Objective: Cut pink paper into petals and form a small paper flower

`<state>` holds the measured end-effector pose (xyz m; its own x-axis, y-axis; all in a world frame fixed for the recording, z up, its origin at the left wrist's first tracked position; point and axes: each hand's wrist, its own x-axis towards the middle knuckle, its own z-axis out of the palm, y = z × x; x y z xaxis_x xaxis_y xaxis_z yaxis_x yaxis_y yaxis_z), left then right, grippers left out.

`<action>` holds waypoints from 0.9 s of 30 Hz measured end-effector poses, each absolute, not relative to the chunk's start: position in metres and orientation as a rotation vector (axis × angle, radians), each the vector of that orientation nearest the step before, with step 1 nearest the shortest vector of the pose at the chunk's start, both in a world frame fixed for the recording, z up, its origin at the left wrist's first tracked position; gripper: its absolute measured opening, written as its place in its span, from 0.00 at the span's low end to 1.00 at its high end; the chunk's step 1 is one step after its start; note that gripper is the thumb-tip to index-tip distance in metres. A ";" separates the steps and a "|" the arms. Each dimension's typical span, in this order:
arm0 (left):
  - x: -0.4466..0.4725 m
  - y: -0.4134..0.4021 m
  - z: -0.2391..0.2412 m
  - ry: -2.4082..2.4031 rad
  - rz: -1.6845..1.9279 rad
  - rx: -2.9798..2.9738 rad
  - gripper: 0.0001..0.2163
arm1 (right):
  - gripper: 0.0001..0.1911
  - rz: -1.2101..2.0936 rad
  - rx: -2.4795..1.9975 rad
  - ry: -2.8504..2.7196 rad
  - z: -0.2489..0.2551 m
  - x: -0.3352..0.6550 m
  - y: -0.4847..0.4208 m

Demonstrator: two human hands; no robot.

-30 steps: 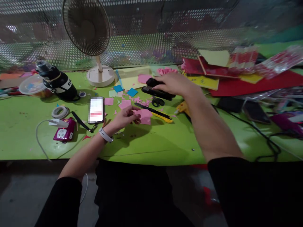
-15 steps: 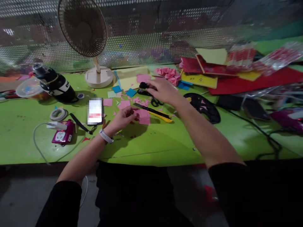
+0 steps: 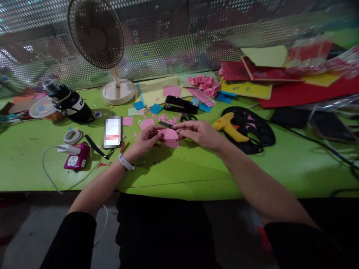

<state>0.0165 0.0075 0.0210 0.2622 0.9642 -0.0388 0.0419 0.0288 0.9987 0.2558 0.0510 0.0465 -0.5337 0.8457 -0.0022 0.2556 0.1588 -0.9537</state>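
A folded pink paper piece (image 3: 168, 137) lies on the green table (image 3: 179, 168) in front of me. My left hand (image 3: 146, 140), with a white wristband, pinches its left edge. My right hand (image 3: 198, 133) grips its right edge, fingers closed on the paper. Behind the paper stands a black stapler (image 3: 181, 104), with black scissors (image 3: 187, 117) just in front of it. A utility knife (image 3: 165, 124) is partly hidden behind my hands. Pink paper scraps (image 3: 148, 122) are scattered nearby.
A phone (image 3: 113, 131) lies left of my hands, with a pink power strip (image 3: 75, 160) and tape roll (image 3: 72, 136) beyond. A fan (image 3: 98, 41) and black bottle (image 3: 68, 102) stand at the back. A yellow glue gun (image 3: 228, 127) rests right; coloured paper sheets (image 3: 280, 82) pile far right.
My right hand let go of the black stapler at the back and came down to the pink paper, gripping its right edge. My left hand stayed on the paper.
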 end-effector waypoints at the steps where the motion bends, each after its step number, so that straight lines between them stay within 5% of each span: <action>1: 0.016 0.007 0.021 1.042 0.966 1.333 0.15 | 0.18 1.408 -1.033 -1.876 0.047 0.256 0.050; 27: 0.014 0.006 0.017 0.976 0.994 1.318 0.20 | 0.20 1.513 -0.909 -1.823 0.040 0.247 0.045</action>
<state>0.0144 0.0057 0.0172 0.2928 0.9562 -0.0018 -0.0186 0.0075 0.9998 0.2472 0.0452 0.0405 -0.5891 0.8078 0.0186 0.1302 0.1176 -0.9845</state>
